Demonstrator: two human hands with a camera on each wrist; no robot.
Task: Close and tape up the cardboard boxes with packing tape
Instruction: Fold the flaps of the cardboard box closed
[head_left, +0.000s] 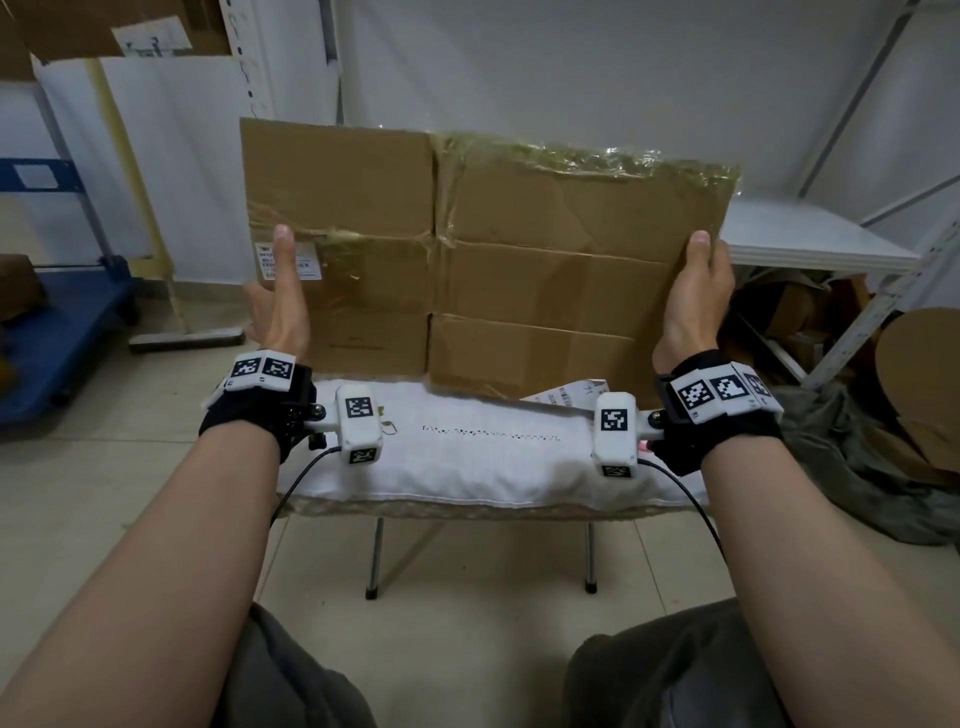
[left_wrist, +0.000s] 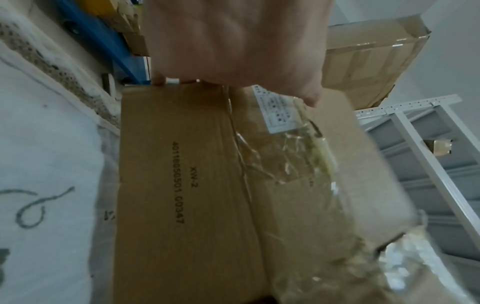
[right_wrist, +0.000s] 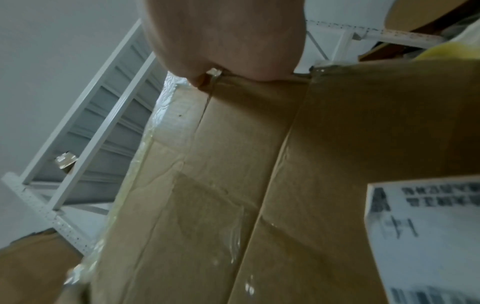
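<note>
You hold a flattened cardboard box (head_left: 488, 249) upright in front of you, its lower edge just above the white cushion (head_left: 467, 457) that lies on a small folding table (head_left: 374, 551). Your left hand (head_left: 278, 301) lies against the box's left side with thumb pointing up and fingers straight, reaching behind the cardboard; the left wrist view shows the palm at the panel's edge beside a white shipping label (left_wrist: 275, 111). Your right hand (head_left: 696, 296) grips the right edge, thumb on the near face and fingers wrapped behind it. Wrinkled clear packing tape (head_left: 587, 161) runs along the top right edge of the box and across its middle crease. The printed code on the lower left panel reads "XW-2". A second label (right_wrist: 426, 236) shows at the box's lower right in the right wrist view. White metal shelving (head_left: 810, 244) stands to your right, a blue cart (head_left: 57, 332) to your left
</note>
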